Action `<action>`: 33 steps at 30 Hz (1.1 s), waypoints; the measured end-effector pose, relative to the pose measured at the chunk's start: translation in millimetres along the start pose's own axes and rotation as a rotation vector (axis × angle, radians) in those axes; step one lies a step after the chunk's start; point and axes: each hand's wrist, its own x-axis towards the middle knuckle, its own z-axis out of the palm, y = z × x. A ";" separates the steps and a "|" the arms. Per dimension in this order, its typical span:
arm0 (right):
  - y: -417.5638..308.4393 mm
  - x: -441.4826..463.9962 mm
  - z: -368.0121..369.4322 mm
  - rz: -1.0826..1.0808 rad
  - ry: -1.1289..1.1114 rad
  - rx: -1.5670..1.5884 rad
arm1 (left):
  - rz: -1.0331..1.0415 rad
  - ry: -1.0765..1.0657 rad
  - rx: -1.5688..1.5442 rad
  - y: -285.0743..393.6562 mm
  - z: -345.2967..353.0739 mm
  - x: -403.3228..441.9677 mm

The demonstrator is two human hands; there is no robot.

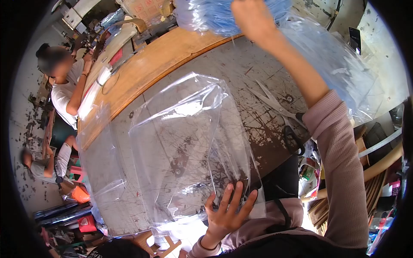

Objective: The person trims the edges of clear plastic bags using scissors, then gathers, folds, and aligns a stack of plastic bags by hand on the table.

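Note:
A clear plastic bag or cover point(185, 142) lies spread on the scratched table point(269, 146), its upper end creased and raised. My left hand point(230, 210) rests on the near edge of this plastic with fingers spread. Up at the top of the view, my right hand point(254, 19) is over a pile of bluish clear plastic pieces point(211, 17). Its fingers are blurred and partly cut off by the frame, so their grip is hidden. Scissors point(275, 103) with black handles lie on the table below my right forearm.
More plastic sheets point(331, 64) are heaped at the right, near a dark phone point(355, 39) leaning on the wall. A curved wooden board point(167, 56) crosses the table's far side. Another clear sheet point(105, 172) hangs at left. Two people point(69, 92) sit beyond.

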 end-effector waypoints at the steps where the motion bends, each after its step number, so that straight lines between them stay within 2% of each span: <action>1: 14.5 9.8 3.8 0.030 0.026 -0.010 | -0.005 -0.002 -0.023 -0.6 -0.7 -2.1; 2: 25.5 20.5 -0.5 0.058 0.049 -0.020 | -0.004 0.012 -0.025 -1.0 -0.5 -4.1; 4: 34.9 38.6 -23.2 0.246 -0.019 0.006 | -0.004 0.011 -0.028 -1.4 -1.7 -4.2; 8: 32.8 38.1 -104.0 0.181 0.123 0.077 | 0.004 0.009 -0.017 -2.2 -1.9 -3.8; 10: 24.3 23.2 -137.7 0.241 0.136 0.072 | -0.001 0.007 -0.023 -2.0 -3.3 -3.5; 11: 43.1 -4.9 -130.9 0.512 -0.144 -0.054 | -0.001 0.004 -0.028 -1.5 -3.5 -3.4; 12: 24.7 1.2 -161.2 0.310 0.090 -0.033 | -0.007 0.007 -0.031 -1.3 -2.8 -3.4; 14: 24.8 -32.5 -182.7 0.333 0.063 -0.079 | 0.011 0.024 -0.002 -1.5 0.1 -3.6; 16: -2.7 -51.3 -203.1 0.408 0.138 0.126 | 0.005 0.014 -0.008 -0.8 -0.7 -1.3; 19: -21.4 -82.2 -229.8 0.482 0.071 0.386 | -0.001 -0.009 -0.021 -0.7 -2.6 -0.4; 20: -24.9 -91.6 -239.8 0.499 -0.020 0.318 | -0.003 -0.019 -0.031 -0.6 -3.3 -0.5; 21: -26.9 -100.0 -248.2 0.498 -0.020 0.324 | -0.007 -0.019 -0.028 -0.5 -3.5 -0.4; 23: -25.2 -117.1 -263.1 0.674 -0.378 0.290 | -0.012 -0.012 -0.039 0.3 -2.6 -0.1; 27: -21.0 -148.9 -268.0 0.559 -0.492 0.067 | -0.019 0.000 -0.048 1.6 -2.3 0.0; 29: -36.7 -145.6 -263.1 0.573 -0.380 -0.135 | -0.017 0.010 -0.030 2.6 -1.7 1.0; 31: -46.6 -143.1 -261.3 0.640 -0.428 0.104 | -0.028 0.010 -0.033 4.6 -2.1 1.4; 33: -59.8 -135.2 -252.2 0.605 -0.458 0.465 | -0.034 0.015 -0.029 6.8 -0.9 0.4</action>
